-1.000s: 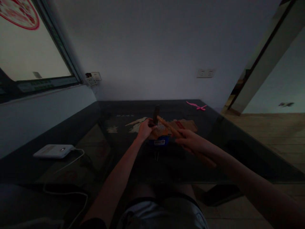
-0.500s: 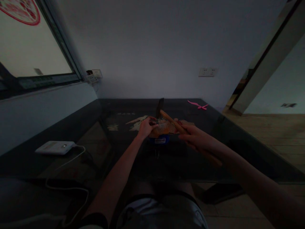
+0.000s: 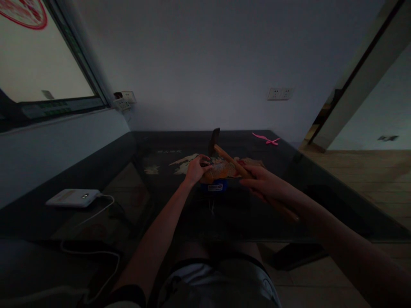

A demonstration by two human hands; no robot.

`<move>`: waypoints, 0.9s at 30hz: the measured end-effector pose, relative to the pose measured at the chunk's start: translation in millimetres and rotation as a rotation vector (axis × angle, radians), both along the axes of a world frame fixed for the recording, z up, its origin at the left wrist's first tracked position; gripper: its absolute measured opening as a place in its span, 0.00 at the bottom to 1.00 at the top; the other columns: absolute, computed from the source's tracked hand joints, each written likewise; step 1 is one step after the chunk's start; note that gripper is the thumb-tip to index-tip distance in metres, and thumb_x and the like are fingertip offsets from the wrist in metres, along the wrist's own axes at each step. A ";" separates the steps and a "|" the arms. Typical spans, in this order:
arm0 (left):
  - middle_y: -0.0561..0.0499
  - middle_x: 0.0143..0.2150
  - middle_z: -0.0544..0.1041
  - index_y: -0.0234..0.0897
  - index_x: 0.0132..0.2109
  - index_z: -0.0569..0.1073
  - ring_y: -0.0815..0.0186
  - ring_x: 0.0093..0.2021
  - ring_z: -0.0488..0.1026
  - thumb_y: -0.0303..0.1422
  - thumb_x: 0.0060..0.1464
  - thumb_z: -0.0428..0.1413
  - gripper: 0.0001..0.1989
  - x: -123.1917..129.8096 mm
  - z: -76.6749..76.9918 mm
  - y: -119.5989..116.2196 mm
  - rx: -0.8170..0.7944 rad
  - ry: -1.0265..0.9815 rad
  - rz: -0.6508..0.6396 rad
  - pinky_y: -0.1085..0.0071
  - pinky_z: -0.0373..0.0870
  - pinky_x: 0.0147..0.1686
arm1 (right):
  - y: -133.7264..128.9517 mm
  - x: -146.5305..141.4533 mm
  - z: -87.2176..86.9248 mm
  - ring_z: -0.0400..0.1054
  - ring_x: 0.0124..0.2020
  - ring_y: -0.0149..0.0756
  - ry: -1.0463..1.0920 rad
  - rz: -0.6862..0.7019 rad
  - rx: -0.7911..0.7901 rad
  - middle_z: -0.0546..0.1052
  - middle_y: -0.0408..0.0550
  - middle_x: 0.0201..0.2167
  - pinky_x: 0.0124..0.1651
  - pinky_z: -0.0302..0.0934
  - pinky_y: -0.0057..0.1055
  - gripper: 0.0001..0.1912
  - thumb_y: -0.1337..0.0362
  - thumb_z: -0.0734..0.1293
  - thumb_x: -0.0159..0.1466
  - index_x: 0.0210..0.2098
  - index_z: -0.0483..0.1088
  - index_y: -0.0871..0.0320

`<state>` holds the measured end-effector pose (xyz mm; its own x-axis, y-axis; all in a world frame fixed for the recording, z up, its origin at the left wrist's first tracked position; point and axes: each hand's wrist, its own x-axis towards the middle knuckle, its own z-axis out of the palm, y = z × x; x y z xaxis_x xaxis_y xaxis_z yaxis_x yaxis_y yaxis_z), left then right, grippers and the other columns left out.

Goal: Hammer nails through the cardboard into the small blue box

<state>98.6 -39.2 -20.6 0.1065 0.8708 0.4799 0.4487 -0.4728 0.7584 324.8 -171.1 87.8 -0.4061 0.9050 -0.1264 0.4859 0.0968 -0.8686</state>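
My right hand (image 3: 265, 184) is wrapped round the wooden handle of a hammer (image 3: 233, 163). The hammer's dark head (image 3: 214, 142) is raised just beyond an orange-brown, rounded piece (image 3: 218, 170), whose kind I cannot make out. Under that piece is a blue item (image 3: 216, 186) with a pale label. My left hand (image 3: 196, 169) rests at the left end of the brown piece, its thumb and fingers curled together. Whatever lies between those fingertips is too small and dark to tell. Crumpled brown material (image 3: 252, 162) lies behind my right hand.
The dark, glossy table (image 3: 180, 214) reaches back to the wall. A white phone-like device (image 3: 73, 197) with a cable lies at the left. Pink strips (image 3: 268, 140) lie at the back right. Pale patches (image 3: 184, 164) show on the tabletop beyond my left hand.
The view has shifted slightly. The hammer head sits a little higher relative to the brown piece. Both hands keep nearly the same places.
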 end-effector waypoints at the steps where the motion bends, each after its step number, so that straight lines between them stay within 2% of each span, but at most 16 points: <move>1: 0.50 0.33 0.78 0.36 0.41 0.70 0.65 0.33 0.76 0.29 0.44 0.63 0.15 0.1 0.7 -0.7 0.001 0.001 -0.003 0.69 0.70 0.37 | 0.3 0.1 -0.1 0.53 0.08 0.22 -0.001 -0.001 0.007 0.59 0.29 0.11 0.09 0.49 0.18 0.12 0.67 0.61 0.59 0.43 0.61 0.60; 6: 0.49 0.33 0.79 0.36 0.42 0.70 0.63 0.35 0.76 0.29 0.43 0.64 0.17 -1.0 2.5 -1.5 -0.005 0.037 0.016 0.68 0.70 0.38 | 2.0 -0.9 -8.9 0.53 0.08 0.22 -0.053 0.018 -0.058 0.60 0.30 0.12 0.10 0.49 0.17 0.12 0.68 0.59 0.59 0.43 0.60 0.60; 13: 0.51 0.31 0.78 0.36 0.39 0.70 0.66 0.32 0.76 0.27 0.43 0.63 0.14 0.1 -0.1 0.3 -0.010 -0.032 -0.020 0.69 0.71 0.37 | -4.2 0.5 0.8 0.52 0.08 0.22 -0.009 -0.014 -0.012 0.59 0.29 0.11 0.10 0.48 0.17 0.12 0.68 0.60 0.59 0.43 0.60 0.59; 19: 0.49 0.32 0.79 0.36 0.40 0.71 0.64 0.34 0.76 0.28 0.43 0.63 0.14 -0.7 1.3 -1.1 -0.048 -0.027 -0.020 0.69 0.71 0.36 | -1.8 0.0 -10.4 0.53 0.08 0.22 -0.033 -0.017 -0.058 0.59 0.30 0.12 0.10 0.49 0.17 0.11 0.69 0.60 0.59 0.42 0.61 0.60; 24: 0.51 0.31 0.78 0.36 0.39 0.71 0.65 0.33 0.76 0.28 0.43 0.63 0.13 0.6 3.5 -2.6 -0.011 -0.004 0.008 0.69 0.70 0.36 | -3.4 1.9 -7.8 0.52 0.08 0.23 0.031 -0.011 -0.005 0.59 0.29 0.11 0.10 0.49 0.18 0.13 0.67 0.60 0.59 0.44 0.61 0.59; 27: 0.51 0.32 0.78 0.36 0.40 0.71 0.65 0.33 0.76 0.29 0.42 0.64 0.15 0.4 2.4 -0.9 0.003 0.010 0.017 0.69 0.70 0.37 | -3.1 0.0 -8.3 0.53 0.08 0.22 0.012 0.015 -0.024 0.59 0.30 0.12 0.10 0.49 0.18 0.13 0.68 0.60 0.59 0.44 0.60 0.60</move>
<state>99.0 -40.1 -18.2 0.0965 0.8713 0.4811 0.4646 -0.4669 0.7524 324.8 -174.3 79.5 -0.4209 0.8957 -0.1434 0.4740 0.0824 -0.8767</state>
